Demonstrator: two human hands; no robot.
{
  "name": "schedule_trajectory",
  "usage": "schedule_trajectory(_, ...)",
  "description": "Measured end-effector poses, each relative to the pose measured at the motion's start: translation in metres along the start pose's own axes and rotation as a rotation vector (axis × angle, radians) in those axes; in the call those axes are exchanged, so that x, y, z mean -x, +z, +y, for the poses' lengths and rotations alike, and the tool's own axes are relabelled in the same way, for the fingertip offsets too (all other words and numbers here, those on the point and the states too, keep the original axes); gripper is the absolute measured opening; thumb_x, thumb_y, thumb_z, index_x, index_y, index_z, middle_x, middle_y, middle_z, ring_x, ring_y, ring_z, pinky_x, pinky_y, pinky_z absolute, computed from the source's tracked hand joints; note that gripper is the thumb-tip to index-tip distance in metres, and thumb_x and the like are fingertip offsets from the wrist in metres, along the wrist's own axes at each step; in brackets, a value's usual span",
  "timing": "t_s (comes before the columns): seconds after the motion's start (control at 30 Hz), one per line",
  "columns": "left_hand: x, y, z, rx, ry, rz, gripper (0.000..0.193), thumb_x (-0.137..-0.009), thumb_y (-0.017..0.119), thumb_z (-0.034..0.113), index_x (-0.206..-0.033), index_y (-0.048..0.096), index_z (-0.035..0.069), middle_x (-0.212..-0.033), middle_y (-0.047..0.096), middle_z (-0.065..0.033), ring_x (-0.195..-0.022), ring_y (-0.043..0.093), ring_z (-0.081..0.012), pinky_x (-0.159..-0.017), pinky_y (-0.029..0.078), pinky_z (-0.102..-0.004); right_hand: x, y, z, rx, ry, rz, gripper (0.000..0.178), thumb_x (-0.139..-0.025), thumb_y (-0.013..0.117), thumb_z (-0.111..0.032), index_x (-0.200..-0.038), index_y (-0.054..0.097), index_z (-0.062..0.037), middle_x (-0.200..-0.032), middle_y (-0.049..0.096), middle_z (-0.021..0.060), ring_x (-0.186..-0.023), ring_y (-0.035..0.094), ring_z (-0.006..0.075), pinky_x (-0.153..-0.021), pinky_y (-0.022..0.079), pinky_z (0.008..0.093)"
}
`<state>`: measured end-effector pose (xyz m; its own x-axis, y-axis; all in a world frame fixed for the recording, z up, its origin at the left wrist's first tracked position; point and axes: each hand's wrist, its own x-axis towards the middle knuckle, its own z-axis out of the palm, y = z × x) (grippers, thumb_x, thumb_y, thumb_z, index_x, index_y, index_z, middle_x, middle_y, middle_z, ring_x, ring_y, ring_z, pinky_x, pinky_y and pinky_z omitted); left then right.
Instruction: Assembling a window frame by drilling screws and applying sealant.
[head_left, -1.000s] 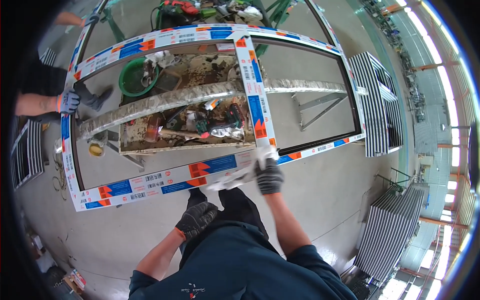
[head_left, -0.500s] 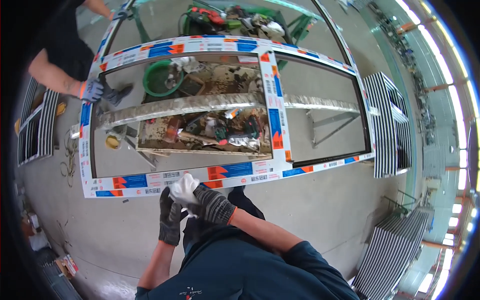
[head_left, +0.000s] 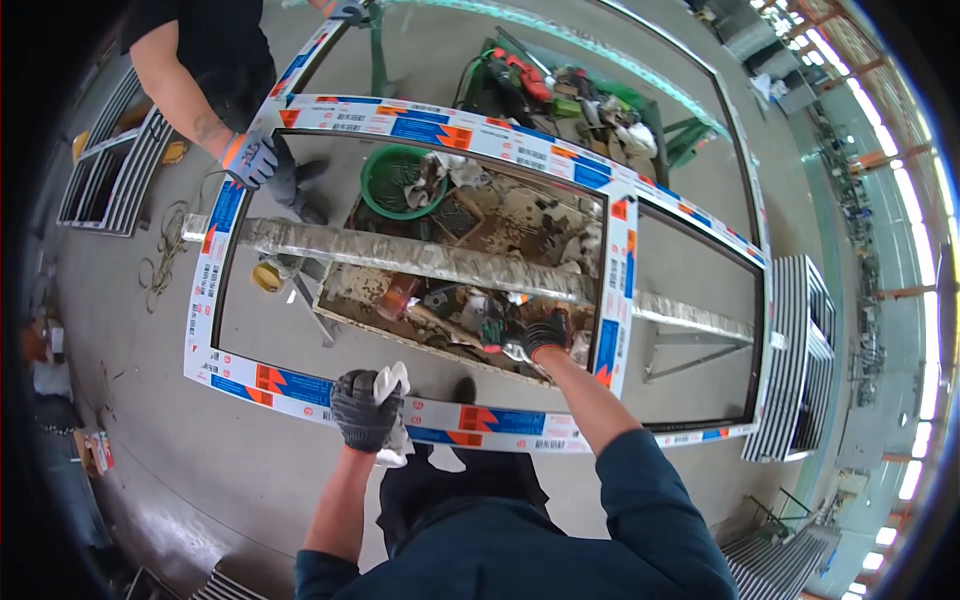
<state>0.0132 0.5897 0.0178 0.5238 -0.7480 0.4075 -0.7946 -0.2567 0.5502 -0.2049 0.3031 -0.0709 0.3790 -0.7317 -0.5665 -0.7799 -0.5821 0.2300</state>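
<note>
My left hand (head_left: 362, 412), in a dark grey knit glove, is closed on a crumpled white cloth (head_left: 392, 440) at the near rail of the window frame (head_left: 490, 425). White film with blue and orange print covers that frame. My right hand (head_left: 547, 332), gloved alike, reaches through the left opening into the tool tray (head_left: 440, 347) below. It lies over a power tool there; its fingers are hidden. A green and red cordless drill (head_left: 491, 331) lies just left of it. Beside this are a hammer-like wooden handle (head_left: 440, 324) and a reddish bottle (head_left: 397, 298).
A wrapped support bar (head_left: 420, 258) crosses under the frame. A green basin (head_left: 385, 185) sits in the tray's far left. At the far left, a co-worker's gloved hand (head_left: 250, 160) rests on the frame. A green tool bin (head_left: 590, 110) stands beyond; stacked profiles (head_left: 800, 350) stand right.
My right hand has let go of the white cloth and reached forward into the tool tray. My left hand keeps the cloth. The view has shifted, so the frame appears lower and tilted.
</note>
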Motion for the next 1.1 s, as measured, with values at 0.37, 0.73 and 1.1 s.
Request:
schedule_trajectory(0.37,-0.007,-0.011,0.008,-0.084,-0.111,-0.041,0.029,-0.065,0.074,0.015,-0.091,0.062,0.011,-0.084,0.059,-0.0113,-0.077,0.057,-0.0344,-0.068,0.045,-0.0459,-0.114,0.046,0.000,-0.470,-0.260,0.294,0.052,-0.083,0.055,-0.042,-0.127,0.054,-0.0137,-0.131,0.054,0.0141,-0.128,0.043,0.0316,-0.109,0.030,0.0446)
schedule_trajectory(0.73,-0.002,-0.012,0.004,0.076,-0.054,-0.014,0.030,-0.074,0.068,0.034,-0.078,0.059,0.006,-0.080,0.059,-0.0164,-0.076,0.057,-0.0387,-0.067,0.045,-0.0471,0.020,-0.054,-0.044,-0.076,-0.604,0.328,0.061,-0.071,0.070,-0.032,-0.122,0.053,-0.0033,-0.109,0.061,0.0231,-0.099,0.059,0.0393,-0.089,0.046,0.0475)
schedule_trajectory(1.1,0.132,0.033,0.151,1.597,-0.655,-0.714,0.042,-0.093,0.058,0.024,-0.128,0.050,0.003,-0.103,0.062,-0.0127,-0.092,0.062,-0.0221,-0.082,0.049,-0.0347,0.264,-0.140,0.034,-0.507,-0.245,-0.486,0.058,-0.079,0.072,-0.037,-0.118,0.052,-0.0001,-0.095,0.064,0.0131,-0.089,0.062,0.0214,-0.079,0.049,0.0359)
